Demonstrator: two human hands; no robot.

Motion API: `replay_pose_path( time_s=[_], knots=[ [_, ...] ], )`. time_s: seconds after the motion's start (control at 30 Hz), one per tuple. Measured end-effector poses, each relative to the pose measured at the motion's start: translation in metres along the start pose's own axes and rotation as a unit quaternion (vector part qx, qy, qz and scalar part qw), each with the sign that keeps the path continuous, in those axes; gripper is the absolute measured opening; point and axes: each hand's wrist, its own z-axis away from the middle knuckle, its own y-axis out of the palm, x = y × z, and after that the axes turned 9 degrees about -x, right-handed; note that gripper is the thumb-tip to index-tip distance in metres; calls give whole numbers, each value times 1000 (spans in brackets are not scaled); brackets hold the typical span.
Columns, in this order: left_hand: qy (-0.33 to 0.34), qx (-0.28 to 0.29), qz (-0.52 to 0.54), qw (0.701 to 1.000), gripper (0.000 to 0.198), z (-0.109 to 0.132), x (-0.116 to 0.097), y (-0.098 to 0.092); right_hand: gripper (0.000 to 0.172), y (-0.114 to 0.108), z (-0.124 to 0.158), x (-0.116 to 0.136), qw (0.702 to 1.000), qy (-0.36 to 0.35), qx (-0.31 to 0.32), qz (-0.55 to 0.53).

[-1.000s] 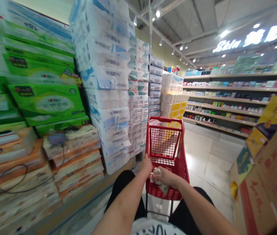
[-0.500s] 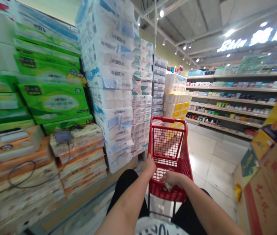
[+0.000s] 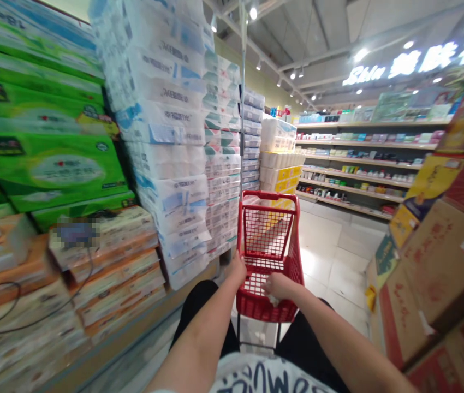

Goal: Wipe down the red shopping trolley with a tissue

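A red mesh shopping cart (image 3: 268,232) stands right in front of me in a store aisle. My left hand (image 3: 237,269) is closed on the left end of the cart's near rim. My right hand (image 3: 278,285) grips the right part of the same rim with a crumpled white tissue (image 3: 273,298) pinched under its fingers. Both forearms reach forward from below, over my dark trousers.
Tall stacks of packaged tissue and toilet paper (image 3: 166,136) line the left side, with orange packs (image 3: 109,262) and a loose black cable low down. Cardboard boxes (image 3: 432,262) crowd the right. Product shelves (image 3: 363,164) run along the back, beyond a pale tiled floor (image 3: 334,256).
The view has shifted forward and slightly right along the aisle. Both hands stay on the cart rim; the tissue is more tucked under my right hand than a second ago.
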Motion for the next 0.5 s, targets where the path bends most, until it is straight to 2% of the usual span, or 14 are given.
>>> replay_pose_path(
  time_s=[0.1, 0.13, 0.17, 0.23, 0.33, 0.4, 0.5],
  knots=[
    [-1, -9, 13, 1000, 51, -3, 2, 3, 24, 18, 13, 13, 997, -23, -69, -15],
    [1, -18, 18, 1000, 52, -3, 2, 5, 20, 26, 16, 15, 991, -83, -105, 3],
    [13, -31, 23, 999, 52, -3, 2, 7, 17, 35, 19, 15, 979, -135, -148, 39],
    [60, -61, 31, 996, 52, 1, 2, 11, 15, 49, 22, 9, 951, -206, -188, 130],
    [117, -91, 38, 988, 59, 13, 0, 22, 19, 62, 20, -7, 919, -240, -232, 210],
    [83, -84, 51, 992, 68, 21, -3, 31, 27, 68, 17, -18, 906, -220, -290, 218],
    [8, -40, 79, 996, 73, 28, -4, 40, 49, 79, 16, -31, 883, -209, -355, 225]
  ],
)
